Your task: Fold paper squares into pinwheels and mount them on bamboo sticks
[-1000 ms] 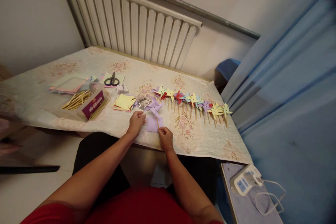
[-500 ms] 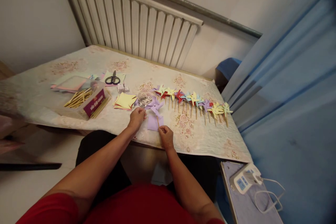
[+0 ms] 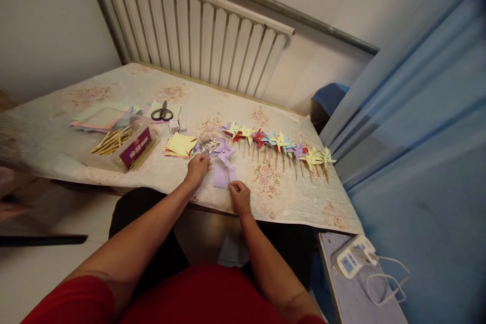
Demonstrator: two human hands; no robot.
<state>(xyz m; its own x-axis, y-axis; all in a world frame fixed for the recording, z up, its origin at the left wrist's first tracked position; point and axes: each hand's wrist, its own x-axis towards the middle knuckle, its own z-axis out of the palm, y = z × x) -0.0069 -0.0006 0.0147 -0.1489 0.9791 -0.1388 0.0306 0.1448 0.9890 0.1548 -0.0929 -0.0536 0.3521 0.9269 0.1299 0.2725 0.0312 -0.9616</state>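
Between finger and thumb, my right hand (image 3: 240, 197) pinches the lower end of the stick of a purple paper pinwheel (image 3: 225, 152). My left hand (image 3: 198, 169) is closed beside the pinwheel's blades, its fingertips pressed together; whatever they hold is too small to make out. Beneath the stick lies a square purple sheet (image 3: 220, 177). Just behind my left hand stands a clear round container (image 3: 209, 143) with small shiny pieces in it. A stack of yellow and other coloured paper squares (image 3: 181, 145) sits to the left of it.
Finished-looking pinwheels (image 3: 279, 143) lie in a row at right. At left are a clear plastic box (image 3: 121, 159) of sticks, black scissors (image 3: 162, 113), small white boxes (image 3: 177, 126) and coloured paper (image 3: 100, 118). A power strip (image 3: 353, 258) with a cable rests on a side surface.
The view has shifted slightly. Both hands and the pinwheel stay in nearly the same place.
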